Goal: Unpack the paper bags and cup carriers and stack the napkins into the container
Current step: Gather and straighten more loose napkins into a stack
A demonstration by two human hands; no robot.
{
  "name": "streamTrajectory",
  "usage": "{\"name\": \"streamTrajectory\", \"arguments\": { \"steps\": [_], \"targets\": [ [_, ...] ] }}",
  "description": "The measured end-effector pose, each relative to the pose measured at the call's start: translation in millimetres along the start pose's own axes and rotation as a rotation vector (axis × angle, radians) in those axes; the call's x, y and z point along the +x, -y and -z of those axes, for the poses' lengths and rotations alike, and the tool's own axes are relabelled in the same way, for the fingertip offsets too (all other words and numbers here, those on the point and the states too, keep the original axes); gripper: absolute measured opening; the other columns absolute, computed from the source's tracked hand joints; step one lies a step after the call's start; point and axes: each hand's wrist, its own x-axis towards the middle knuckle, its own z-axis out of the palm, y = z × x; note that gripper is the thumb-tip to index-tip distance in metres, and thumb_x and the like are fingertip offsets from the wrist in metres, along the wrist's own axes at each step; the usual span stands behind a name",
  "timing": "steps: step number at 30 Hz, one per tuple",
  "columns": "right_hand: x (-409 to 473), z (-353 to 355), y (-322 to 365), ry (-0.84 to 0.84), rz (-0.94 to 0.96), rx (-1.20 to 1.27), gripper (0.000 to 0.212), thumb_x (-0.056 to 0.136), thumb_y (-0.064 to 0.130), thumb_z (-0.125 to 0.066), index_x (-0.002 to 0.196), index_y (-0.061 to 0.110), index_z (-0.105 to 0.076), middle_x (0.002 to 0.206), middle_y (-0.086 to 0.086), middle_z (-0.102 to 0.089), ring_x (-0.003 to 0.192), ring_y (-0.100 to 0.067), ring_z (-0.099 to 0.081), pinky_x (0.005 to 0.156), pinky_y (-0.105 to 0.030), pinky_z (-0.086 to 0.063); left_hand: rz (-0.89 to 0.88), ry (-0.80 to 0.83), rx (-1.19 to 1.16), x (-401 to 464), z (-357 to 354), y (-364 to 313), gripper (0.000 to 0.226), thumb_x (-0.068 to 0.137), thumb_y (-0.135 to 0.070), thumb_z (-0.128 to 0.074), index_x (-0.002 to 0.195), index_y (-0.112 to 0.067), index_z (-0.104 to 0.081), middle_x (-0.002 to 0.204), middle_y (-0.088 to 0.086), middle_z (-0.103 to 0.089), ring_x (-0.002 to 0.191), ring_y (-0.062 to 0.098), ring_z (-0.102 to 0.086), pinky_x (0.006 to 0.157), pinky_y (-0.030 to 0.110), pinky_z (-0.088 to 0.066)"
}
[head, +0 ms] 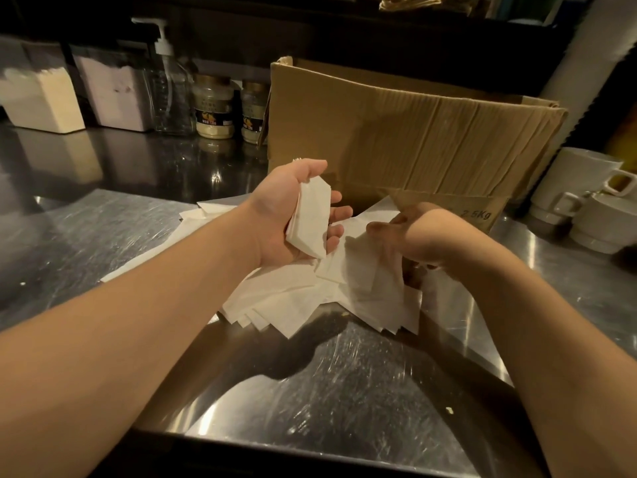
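Your left hand [296,215], palm up, is gripping a napkin stack [310,219]; your right hand [413,236], palm down, is pinching loose napkins [372,281] mid-bench [103,236].

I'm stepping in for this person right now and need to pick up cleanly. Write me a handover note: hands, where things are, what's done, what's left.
Left hand: palm up, gripping a small stack of napkins.
Right hand: fingers curled, pinching loose napkins from the pile.
Pile of napkins: scattered on the steel counter, in front of the open cardboard box.
Done: a few napkins gathered in the left hand.
Left: gather the remaining pile and stack it into the container; I cannot tell which container is meant.
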Motion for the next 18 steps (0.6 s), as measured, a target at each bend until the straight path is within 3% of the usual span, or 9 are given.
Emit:
{"name": "streamTrajectory", "arguments": {
  "steps": [4, 8, 11, 14, 16, 18],
  "targets": [
    [-3, 5, -1, 0.059, 0.005, 0.252, 0.033, 0.092, 0.046, -0.070, 0.098, 0.013, -0.071, 0.083, -0.005, -0.076, 0.070, -0.023, -0.071, 0.064, -0.033, -0.054, -0.001, 0.006, 0.005, 0, 0, 0, 0.049, 0.093, -0.054, -0.054, 0.124, -0.017, -0.061, 0.108, 0.010, -0.071, 0.089, 0.023, -0.062, 0.071, 0.032, -0.055],
    [-3, -1, 2, 0.123, -0.057, 0.183, 0.039, 0.091, 0.049, -0.070, 0.097, 0.011, -0.070, 0.090, -0.010, -0.075, 0.082, -0.029, -0.072, 0.071, -0.036, -0.056, -0.010, 0.002, 0.009, 0, 1, 0, 0.049, 0.093, -0.055, -0.054, 0.123, -0.016, -0.062, 0.111, 0.011, -0.071, 0.090, 0.024, -0.062, 0.073, 0.033, -0.054],
    [2, -3, 0, -0.015, 0.001, 0.101, 0.029, 0.094, 0.043, -0.068, 0.099, 0.015, -0.067, 0.086, -0.005, -0.068, 0.076, -0.022, -0.066, 0.067, -0.034, -0.054, -0.009, 0.007, 0.004, 0, 1, 0, 0.049, 0.093, -0.054, -0.054, 0.122, -0.016, -0.061, 0.110, 0.011, -0.071, 0.089, 0.024, -0.063, 0.074, 0.034, -0.054],
    [4, 7, -4, -0.121, 0.061, 0.293, 0.024, 0.097, 0.037, -0.064, 0.094, 0.014, -0.071, 0.075, -0.004, -0.066, 0.063, -0.018, -0.059, 0.056, -0.032, -0.048, -0.009, 0.016, 0.012, -1, 0, 0, 0.049, 0.094, -0.054, -0.053, 0.123, -0.015, -0.061, 0.106, 0.010, -0.070, 0.084, 0.023, -0.063, 0.071, 0.033, -0.054],
    [-2, 11, -3, -0.013, 0.029, 0.313, 0.033, 0.098, 0.040, -0.061, 0.088, 0.013, -0.075, 0.069, -0.004, -0.067, 0.058, -0.018, -0.054, 0.052, -0.031, -0.042, -0.010, 0.017, 0.015, -1, -1, 0, 0.049, 0.095, -0.054, -0.053, 0.125, -0.016, -0.060, 0.105, 0.010, -0.070, 0.083, 0.023, -0.062, 0.070, 0.032, -0.054],
    [-4, 6, 0, 0.077, 0.007, 0.109, 0.042, 0.099, 0.047, -0.058, 0.087, 0.011, -0.078, 0.073, -0.004, -0.074, 0.056, -0.019, -0.054, 0.052, -0.031, -0.042, -0.010, 0.012, 0.023, -1, -1, 0, 0.049, 0.094, -0.054, -0.053, 0.126, -0.016, -0.060, 0.106, 0.010, -0.070, 0.087, 0.023, -0.062, 0.073, 0.033, -0.054]
  ]
}}
